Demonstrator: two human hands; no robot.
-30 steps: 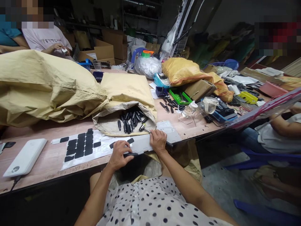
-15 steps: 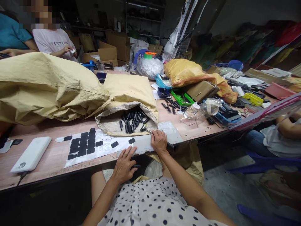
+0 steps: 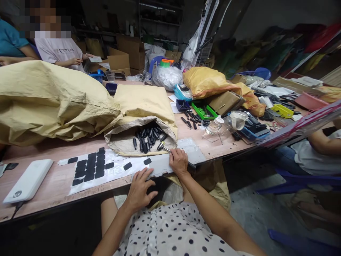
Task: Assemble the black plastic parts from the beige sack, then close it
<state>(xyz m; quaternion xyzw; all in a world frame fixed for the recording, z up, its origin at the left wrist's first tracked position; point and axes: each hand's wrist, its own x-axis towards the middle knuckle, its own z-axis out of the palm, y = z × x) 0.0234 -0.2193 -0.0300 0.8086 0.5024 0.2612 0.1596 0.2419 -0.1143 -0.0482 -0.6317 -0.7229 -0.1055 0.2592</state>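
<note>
My right hand [image 3: 178,160] is closed round the handle of a small hammer [image 3: 160,145], whose yellow-and-metal head points at the sack mouth; the dark butt end sticks out past my wrist side. At the table's front edge is my left hand [image 3: 140,186], fingers spread over the rim of a grey plastic sheet [image 3: 161,164], with nothing visible in it. Ahead of both hands, black tube-like parts [image 3: 149,137] lie in the open mouth of a tan sack [image 3: 144,99]. Black rounded pads [image 3: 91,165] sit on a white backing sheet [image 3: 115,172] to the left.
A white power bank [image 3: 29,179] with a cable lies at left. A big tan sack [image 3: 53,103] fills the left rear. At right stand a green tray [image 3: 204,110], a clear jar [image 3: 213,126] and a blue basket [image 3: 254,129]. Co-workers sit at back left and far right.
The black piece seen under my left hand is no longer in view, and the thumb is spread wider. My right hand keeps the hammer nearly still. The whole view has shifted slightly.
</note>
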